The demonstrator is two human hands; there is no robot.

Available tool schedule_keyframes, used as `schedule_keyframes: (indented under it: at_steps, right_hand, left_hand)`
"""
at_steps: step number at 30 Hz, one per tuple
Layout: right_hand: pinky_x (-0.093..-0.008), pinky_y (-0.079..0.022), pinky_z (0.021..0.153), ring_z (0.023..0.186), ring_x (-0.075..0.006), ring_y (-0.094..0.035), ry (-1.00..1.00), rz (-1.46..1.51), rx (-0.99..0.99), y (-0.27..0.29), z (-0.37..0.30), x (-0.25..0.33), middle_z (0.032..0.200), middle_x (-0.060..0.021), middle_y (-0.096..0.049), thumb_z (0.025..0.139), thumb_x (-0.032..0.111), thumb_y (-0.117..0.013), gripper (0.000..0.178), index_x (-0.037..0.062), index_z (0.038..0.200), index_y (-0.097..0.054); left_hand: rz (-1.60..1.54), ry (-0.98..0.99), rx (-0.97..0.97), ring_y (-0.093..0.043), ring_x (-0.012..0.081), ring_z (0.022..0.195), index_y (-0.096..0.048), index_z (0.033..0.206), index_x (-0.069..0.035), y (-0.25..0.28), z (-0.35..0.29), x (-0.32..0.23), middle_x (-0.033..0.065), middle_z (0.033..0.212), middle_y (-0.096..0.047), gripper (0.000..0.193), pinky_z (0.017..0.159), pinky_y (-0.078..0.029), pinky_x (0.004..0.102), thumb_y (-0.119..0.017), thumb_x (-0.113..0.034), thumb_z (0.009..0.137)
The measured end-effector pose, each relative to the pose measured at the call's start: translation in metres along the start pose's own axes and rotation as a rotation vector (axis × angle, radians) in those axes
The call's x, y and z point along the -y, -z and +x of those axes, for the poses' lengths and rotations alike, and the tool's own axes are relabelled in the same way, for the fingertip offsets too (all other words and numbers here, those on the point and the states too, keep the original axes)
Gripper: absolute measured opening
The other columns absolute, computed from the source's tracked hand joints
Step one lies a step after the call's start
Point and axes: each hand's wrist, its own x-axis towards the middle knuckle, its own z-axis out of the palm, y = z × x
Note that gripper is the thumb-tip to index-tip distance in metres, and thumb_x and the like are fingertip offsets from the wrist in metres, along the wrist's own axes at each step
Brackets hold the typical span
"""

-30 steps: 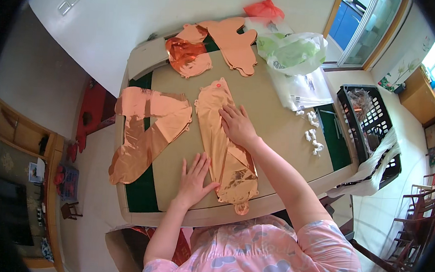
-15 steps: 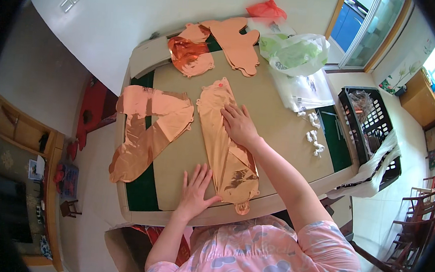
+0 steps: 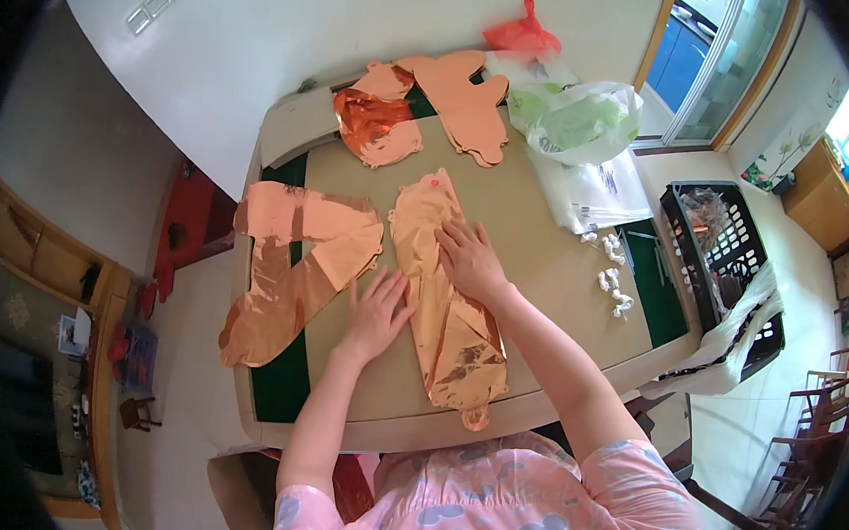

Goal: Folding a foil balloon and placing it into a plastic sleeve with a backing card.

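A flat, uninflated rose-gold foil balloon (image 3: 449,339) lies lengthwise in front of me, folded into a long strip with a small tab at its near end. My right hand (image 3: 471,261) rests on its upper right part, fingers stretched out. Beside its left edge is my left hand (image 3: 376,315), fingers spread, its fingertips at or just touching the foil. To the left another flat foil balloon (image 3: 298,267), angular in outline, is spread over the table. Neither hand grips anything.
More flat foil balloons (image 3: 463,107) lie at the table's far edge. Plastic bags (image 3: 579,124) are at the far right, near small white knotted bundles (image 3: 615,291). A black crate (image 3: 727,245) stands off the table's right side. The table (image 3: 556,331) has brown board over green cloth.
My left hand has moved up and away from me along the folded balloon's left edge. The right hand stays on the foil. The whole view has shifted slightly.
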Motion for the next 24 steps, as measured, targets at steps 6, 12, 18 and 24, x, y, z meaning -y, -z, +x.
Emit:
schedule_keyframes:
  at_steps: [6, 12, 18, 24]
  right_hand:
    - [-0.0529, -0.031, 0.108, 0.131, -0.0276, -0.043, 0.002, 0.013, 0.0, -0.002, 0.0, 0.002, 0.135, -0.0126, -0.052, 0.093, 0.021, -0.05, 0.036, 0.0053, 0.125, -0.055]
    - [-0.0532, -0.031, 0.108, 0.131, -0.0278, -0.042, 0.002, 0.017, 0.009, -0.004, 0.0, 0.0, 0.136, -0.0124, -0.051, 0.093, 0.022, -0.05, 0.037, 0.0051, 0.127, -0.053]
    - [-0.0531, -0.031, 0.108, 0.133, -0.0279, -0.04, -0.017, 0.007, 0.042, -0.004, 0.001, -0.001, 0.137, -0.0129, -0.05, 0.094, 0.022, -0.049, 0.037, 0.0056, 0.127, -0.053]
    - [-0.0517, -0.031, 0.107, 0.131, -0.0277, -0.042, 0.008, -0.017, 0.003, -0.004, 0.0, 0.0, 0.134, -0.0128, -0.051, 0.093, 0.022, -0.051, 0.036, 0.0058, 0.125, -0.054]
  left_hand:
    - [0.059, 0.043, -0.016, -0.036, 0.0234, 0.136, -0.047, 0.135, -0.011, -0.002, 0.041, 0.026, 0.0045, 0.139, -0.049, 0.051, 0.11, -0.016, 0.0632, -0.055, -0.037, 0.092]
    - [-0.017, 0.033, 0.013, -0.032, 0.0238, 0.139, -0.044, 0.139, -0.011, -0.005, 0.027, 0.019, 0.0053, 0.144, -0.044, 0.057, 0.111, -0.016, 0.0606, -0.056, -0.039, 0.091]
    - [-0.052, 0.04, 0.047, -0.027, 0.0262, 0.142, -0.04, 0.141, -0.009, -0.001, -0.024, -0.012, 0.0082, 0.15, -0.036, 0.067, 0.112, -0.014, 0.0611, -0.06, -0.044, 0.088]
    - [-0.165, 0.015, 0.078, -0.025, 0.0262, 0.143, -0.042, 0.14, -0.008, 0.0, -0.076, -0.048, 0.0094, 0.15, -0.036, 0.073, 0.113, -0.013, 0.0606, -0.065, -0.047, 0.083]
